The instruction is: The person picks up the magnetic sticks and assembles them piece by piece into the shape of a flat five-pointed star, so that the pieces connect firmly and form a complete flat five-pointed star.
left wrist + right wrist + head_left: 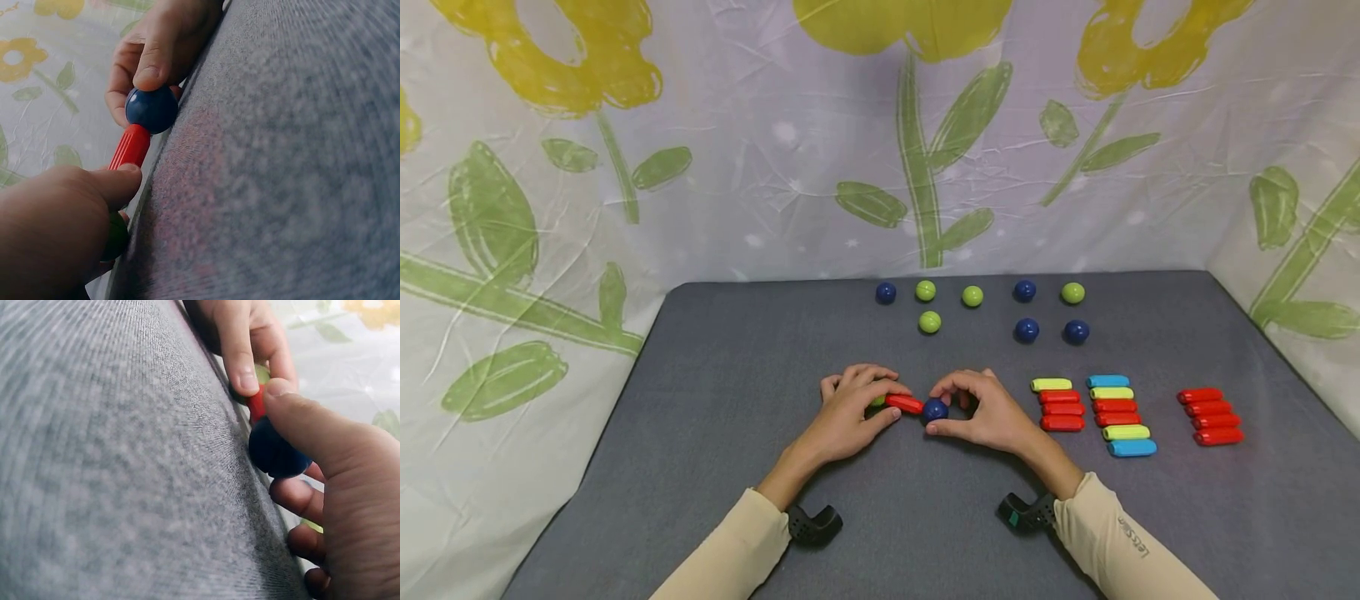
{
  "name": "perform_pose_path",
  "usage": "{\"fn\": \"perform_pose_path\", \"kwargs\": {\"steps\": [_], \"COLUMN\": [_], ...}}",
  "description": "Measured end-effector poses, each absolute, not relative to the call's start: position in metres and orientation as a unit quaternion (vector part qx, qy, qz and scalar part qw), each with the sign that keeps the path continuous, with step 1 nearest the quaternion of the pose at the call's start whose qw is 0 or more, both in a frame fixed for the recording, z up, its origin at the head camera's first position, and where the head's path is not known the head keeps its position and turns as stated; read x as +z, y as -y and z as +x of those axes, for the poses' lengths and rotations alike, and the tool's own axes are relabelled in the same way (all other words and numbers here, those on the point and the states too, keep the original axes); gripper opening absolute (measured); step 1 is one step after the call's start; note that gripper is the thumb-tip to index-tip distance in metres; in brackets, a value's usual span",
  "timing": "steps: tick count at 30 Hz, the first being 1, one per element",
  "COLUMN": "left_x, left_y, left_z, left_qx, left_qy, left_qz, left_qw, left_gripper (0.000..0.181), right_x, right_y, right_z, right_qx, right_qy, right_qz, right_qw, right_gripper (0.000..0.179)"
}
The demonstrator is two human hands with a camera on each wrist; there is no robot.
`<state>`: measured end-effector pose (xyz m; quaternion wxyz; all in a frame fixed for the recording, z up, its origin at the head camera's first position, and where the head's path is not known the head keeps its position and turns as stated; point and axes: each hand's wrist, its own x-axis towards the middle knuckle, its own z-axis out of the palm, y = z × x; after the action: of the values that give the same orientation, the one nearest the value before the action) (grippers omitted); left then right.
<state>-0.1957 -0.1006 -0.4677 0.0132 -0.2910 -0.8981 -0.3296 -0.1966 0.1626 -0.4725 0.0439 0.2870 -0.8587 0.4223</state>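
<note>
My left hand (pixel 852 417) pinches a red rod (pixel 906 404) between thumb and fingers, low over the grey table. At the rod's left end is a green ball (pixel 116 239), mostly covered by the left hand in the left wrist view. A dark blue ball (pixel 935 410) meets the rod's right end. Thumb and fingers of my right hand (pixel 988 412) grip that blue ball from the right. In the right wrist view, the right thumb (pixel 306 422) lies along the ball, its tip close beside the red rod.
Toward the back edge lie several loose balls, among them a green ball (pixel 929 322) and a blue ball (pixel 1027 331). To the right are stacked rows of rods: yellow-topped reds (pixel 1062 409), a mixed column with a blue rod (pixel 1132 448), and several red rods (pixel 1217 436). A flowered cloth (pixel 737 167) hangs behind.
</note>
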Motion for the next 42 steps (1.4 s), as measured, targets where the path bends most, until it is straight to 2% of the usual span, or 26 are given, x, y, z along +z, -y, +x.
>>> {"fn": "perform_pose_path", "kwargs": {"steps": [11,16,23,29,32,38,42], "left_x": [-0.4687,-0.4691,-0.4685,-0.4689,-0.4684,-0.4657,-0.4665], "left_y": [0.0997,0.0995,0.0988,0.0984,0.0985,0.0985,0.0977], "left_z": [-0.1956,-0.1961,-0.1947,-0.1942,-0.1931,-0.1909,-0.1908], "left_qx": [-0.328,-0.341,-0.367,-0.368,-0.363,-0.342,-0.339], "left_qy": [0.901,0.905,0.905,0.902,0.901,0.899,0.895], "left_qz": [-0.282,-0.255,-0.211,-0.216,-0.232,-0.272,-0.288], "left_qw": [0.019,0.020,0.051,0.065,0.051,-0.017,-0.030], "left_gripper": [0.029,0.041,0.055,0.043,0.038,0.059,0.064], "right_x": [-0.4723,-0.4712,-0.4729,-0.4741,-0.4739,-0.4726,-0.4721], "right_y": [-0.1631,-0.1626,-0.1616,-0.1607,-0.1598,-0.1571,-0.1570], "right_z": [-0.1966,-0.1957,-0.1954,-0.1934,-0.1924,-0.1912,-0.1911], "right_qx": [0.422,0.429,0.446,0.459,0.455,0.440,0.437], "right_qy": [0.851,0.848,0.830,0.819,0.826,0.840,0.836], "right_qz": [0.311,0.309,0.332,0.342,0.330,0.315,0.328], "right_qw": [0.037,0.035,0.038,0.040,0.037,0.044,0.040], "right_gripper": [0.037,0.036,0.033,0.032,0.031,0.029,0.029]}}
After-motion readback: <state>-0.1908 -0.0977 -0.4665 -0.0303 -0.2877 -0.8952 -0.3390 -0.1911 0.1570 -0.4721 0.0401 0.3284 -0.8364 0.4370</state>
